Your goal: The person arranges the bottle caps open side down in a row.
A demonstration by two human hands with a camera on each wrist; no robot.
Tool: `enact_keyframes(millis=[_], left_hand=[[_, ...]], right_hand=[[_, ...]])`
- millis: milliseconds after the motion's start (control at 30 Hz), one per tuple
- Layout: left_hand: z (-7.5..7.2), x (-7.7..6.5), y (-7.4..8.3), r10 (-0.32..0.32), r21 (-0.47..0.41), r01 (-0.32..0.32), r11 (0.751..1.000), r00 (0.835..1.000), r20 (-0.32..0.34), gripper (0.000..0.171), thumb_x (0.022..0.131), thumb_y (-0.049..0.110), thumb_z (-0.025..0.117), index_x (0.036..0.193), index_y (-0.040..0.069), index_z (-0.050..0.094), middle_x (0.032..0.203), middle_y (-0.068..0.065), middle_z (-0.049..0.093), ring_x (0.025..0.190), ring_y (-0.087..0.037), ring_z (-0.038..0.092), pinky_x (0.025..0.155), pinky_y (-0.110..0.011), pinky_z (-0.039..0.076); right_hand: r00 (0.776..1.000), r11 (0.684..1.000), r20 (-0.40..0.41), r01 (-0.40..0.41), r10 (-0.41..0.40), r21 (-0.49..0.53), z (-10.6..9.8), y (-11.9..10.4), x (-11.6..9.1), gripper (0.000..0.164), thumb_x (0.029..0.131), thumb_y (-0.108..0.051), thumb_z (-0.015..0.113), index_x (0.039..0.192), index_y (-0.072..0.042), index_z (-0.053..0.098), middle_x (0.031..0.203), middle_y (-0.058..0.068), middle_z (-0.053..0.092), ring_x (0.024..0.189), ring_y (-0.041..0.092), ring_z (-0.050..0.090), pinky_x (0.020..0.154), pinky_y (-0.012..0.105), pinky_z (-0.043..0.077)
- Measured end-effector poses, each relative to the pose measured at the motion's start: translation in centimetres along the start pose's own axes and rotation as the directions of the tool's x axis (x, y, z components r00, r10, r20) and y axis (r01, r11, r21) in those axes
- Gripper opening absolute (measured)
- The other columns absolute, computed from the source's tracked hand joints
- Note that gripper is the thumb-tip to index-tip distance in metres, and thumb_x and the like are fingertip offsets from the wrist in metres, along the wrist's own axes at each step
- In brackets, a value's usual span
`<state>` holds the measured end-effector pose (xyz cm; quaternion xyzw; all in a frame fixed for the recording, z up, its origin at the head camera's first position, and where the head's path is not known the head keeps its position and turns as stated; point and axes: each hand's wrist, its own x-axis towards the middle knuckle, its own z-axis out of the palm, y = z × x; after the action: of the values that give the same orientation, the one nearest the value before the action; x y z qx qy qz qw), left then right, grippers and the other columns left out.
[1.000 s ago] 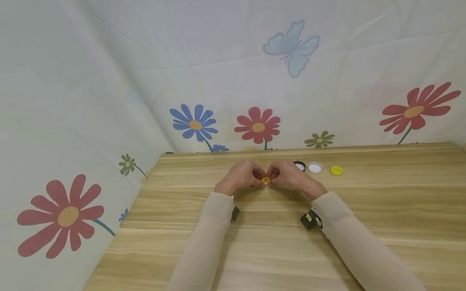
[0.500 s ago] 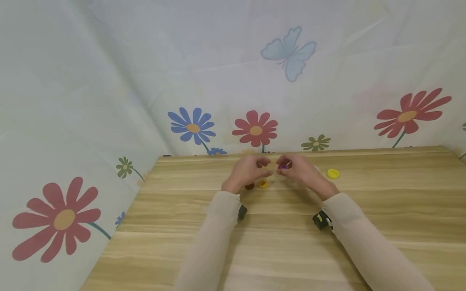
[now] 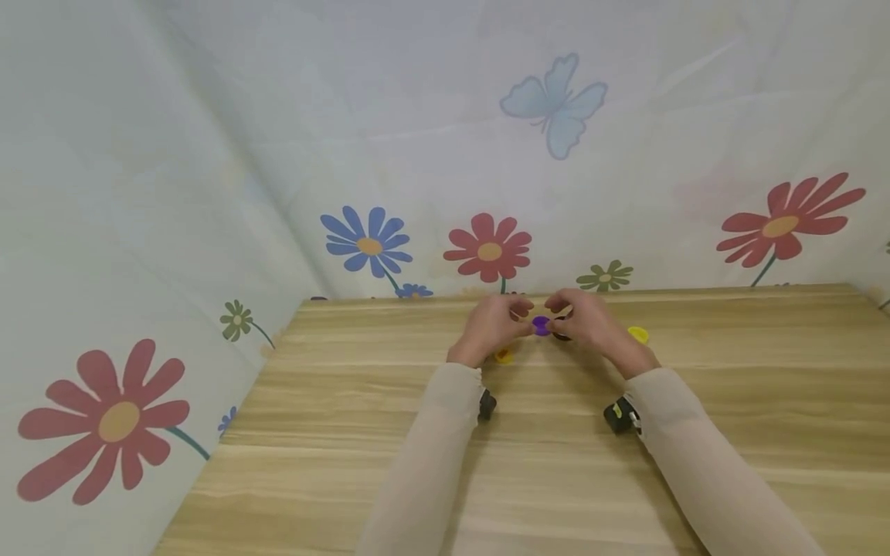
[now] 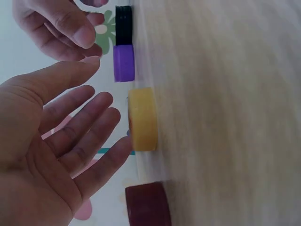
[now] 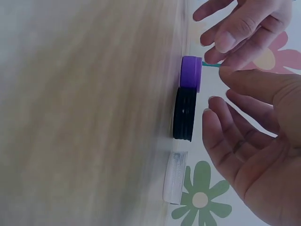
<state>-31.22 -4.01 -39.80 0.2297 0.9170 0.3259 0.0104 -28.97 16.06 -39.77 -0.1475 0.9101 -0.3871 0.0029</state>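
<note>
On the table a purple bottle cap [image 3: 541, 325] sits between my two hands, touching a black cap [image 5: 184, 114] beside it. My left hand [image 3: 490, 328] hovers just left of the purple cap, its fingers loosely bent with nothing in them. From the other side my right hand [image 3: 587, 328] faces it, also holding nothing, and partly covers the black cap in the head view. Below the left hand is a yellow cap [image 4: 143, 118] with a reddish mark on top. A dark red cap [image 4: 148, 205] stands farther left, hidden in the head view.
A clear cap [image 5: 175, 176] lies right of the black one in the right wrist view. Farther right is a bright yellow cap [image 3: 637, 334], partly behind the right hand. A floral cloth [image 3: 417, 116] hangs at the rear edge of the wooden table [image 3: 542, 479].
Both hands have left the marked yellow cap and shifted right. The purple cap, at the right hand's fingers half a second ago, now stands against the black cap, out of both hands.
</note>
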Motion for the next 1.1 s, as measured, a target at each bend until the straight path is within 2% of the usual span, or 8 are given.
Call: enact_keyframes(millis=[200, 433, 633, 933, 1100], left_hand=[[0.4, 0.3, 0.0, 0.012, 0.047, -0.013, 0.999, 0.999, 0.03, 0.032, 0.097, 0.015, 0.08, 0.127, 0.005, 0.076, 0.117, -0.008, 0.077, 0.107, -0.021, 0.072, 0.093, -0.03, 0.056], [0.7, 0.6, 0.0, 0.031, 0.109, -0.036, 0.993, 0.998, 0.046, 0.03, 0.096, 0.016, 0.081, 0.124, 0.005, 0.078, 0.111, -0.007, 0.078, 0.104, -0.019, 0.072, 0.093, -0.028, 0.055], [0.7, 0.8, 0.0, 0.045, 0.118, -0.052, 0.992, 0.997, 0.055, 0.03, 0.096, 0.014, 0.08, 0.124, 0.005, 0.078, 0.11, -0.007, 0.079, 0.104, -0.019, 0.071, 0.093, -0.028, 0.054], [0.5, 0.6, 0.0, 0.071, 0.084, -0.076, 0.994, 0.996, 0.055, 0.031, 0.096, 0.009, 0.08, 0.127, 0.005, 0.076, 0.114, -0.008, 0.078, 0.105, -0.02, 0.071, 0.093, -0.028, 0.055], [0.2, 0.1, -0.5, 0.086, 0.006, -0.086, 0.996, 0.996, 0.003, 0.03, 0.094, 0.006, 0.079, 0.124, 0.008, 0.078, 0.116, -0.004, 0.078, 0.101, -0.017, 0.072, 0.088, -0.024, 0.055]], right_hand=[[0.999, 0.998, 0.025, 0.023, -0.022, -0.061, 0.1, 0.1, 0.5, 0.034, 0.094, -0.004, 0.076, 0.124, 0.01, 0.067, 0.122, 0.029, 0.069, 0.111, 0.044, 0.067, 0.096, 0.054, 0.055], [0.998, 0.994, 0.038, 0.056, -0.053, -0.095, 0.4, 0.4, 0.9, 0.036, 0.092, -0.003, 0.079, 0.122, 0.011, 0.068, 0.115, 0.026, 0.072, 0.109, 0.041, 0.068, 0.098, 0.054, 0.053], [0.997, 0.993, 0.046, 0.061, -0.056, -0.104, 0.4, 0.4, 1.2, 0.034, 0.092, -0.003, 0.079, 0.122, 0.011, 0.068, 0.113, 0.025, 0.073, 0.107, 0.039, 0.068, 0.098, 0.054, 0.053], [0.998, 0.995, 0.034, 0.047, -0.044, -0.084, 0.5, 0.4, 1.3, 0.029, 0.095, -0.003, 0.076, 0.122, 0.008, 0.069, 0.113, 0.022, 0.073, 0.107, 0.038, 0.068, 0.097, 0.052, 0.054], [0.999, 0.999, 0.018, 0.035, -0.034, -0.028, 0.3, -0.1, 0.8, 0.027, 0.101, -0.008, 0.07, 0.124, 0.005, 0.07, 0.119, 0.022, 0.072, 0.109, 0.038, 0.067, 0.095, 0.053, 0.055]])
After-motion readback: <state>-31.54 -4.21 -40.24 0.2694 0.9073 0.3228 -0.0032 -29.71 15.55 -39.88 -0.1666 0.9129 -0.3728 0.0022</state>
